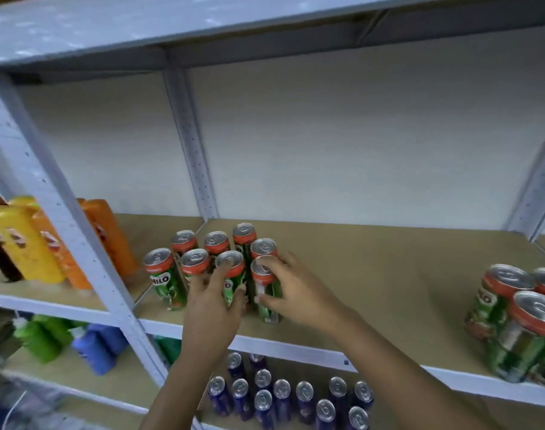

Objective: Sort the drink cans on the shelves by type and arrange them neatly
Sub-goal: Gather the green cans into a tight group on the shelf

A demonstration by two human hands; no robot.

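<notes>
Several green Milo cans with red tops (184, 243) stand clustered on the left part of the middle shelf (373, 293). My left hand (215, 302) grips one front can (231, 268), fingers curled round its body. My right hand (293, 290) grips the rightmost front can (263, 283) of the cluster, thumb in front and fingers behind. Three more Milo cans (513, 324) stand at the shelf's far right. Several blue cans (282, 395) stand on the shelf below.
Yellow and orange packets (26, 243) lean in the left bay behind a grey upright post (63, 218). Green and blue bottles (88, 346) sit on the lower left shelf. Between the two Milo groups is bare brown board.
</notes>
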